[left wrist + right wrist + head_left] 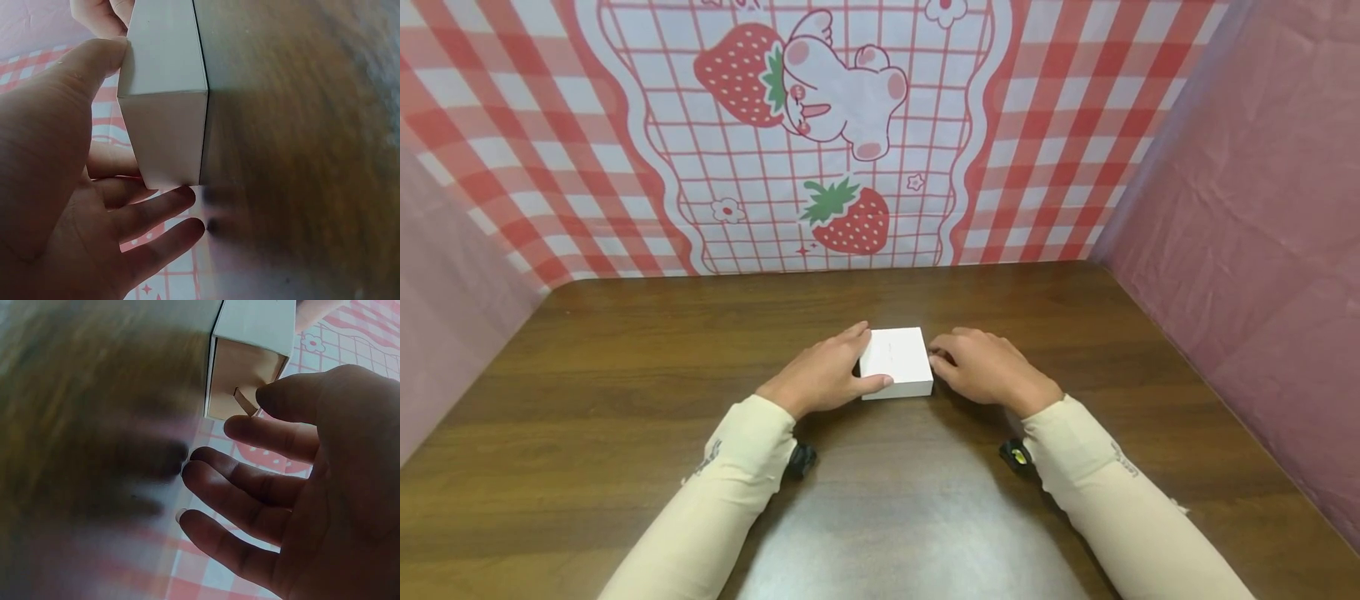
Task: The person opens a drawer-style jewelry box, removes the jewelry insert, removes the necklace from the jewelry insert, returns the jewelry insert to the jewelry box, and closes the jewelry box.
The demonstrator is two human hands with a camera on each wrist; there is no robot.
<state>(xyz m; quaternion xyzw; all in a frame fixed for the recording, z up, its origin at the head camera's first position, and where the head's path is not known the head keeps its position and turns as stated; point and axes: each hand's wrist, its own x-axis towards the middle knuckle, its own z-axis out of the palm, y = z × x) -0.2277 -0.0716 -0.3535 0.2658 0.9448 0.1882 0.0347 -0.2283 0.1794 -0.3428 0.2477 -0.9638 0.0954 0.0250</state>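
Observation:
A small white box [898,357] lies flat on the wooden table, with faint print on its top. My left hand [822,372] grips its left end, thumb on the near front edge and fingers round the far side. From the box's right end sticks a short ribbon pull tab [244,401]. My right hand [988,367] is at that end, and its thumb and forefinger pinch the tab's tip. The other fingers of the right hand are bent, their tips close to the tabletop in the right wrist view.
The brown wooden table [625,433] reaches back to a red-and-white checked cloth [1052,125] with strawberries and a cartoon figure. A pink cloth [1262,208] hangs along the right side, another pale one on the left. Both wrists carry small black cameras.

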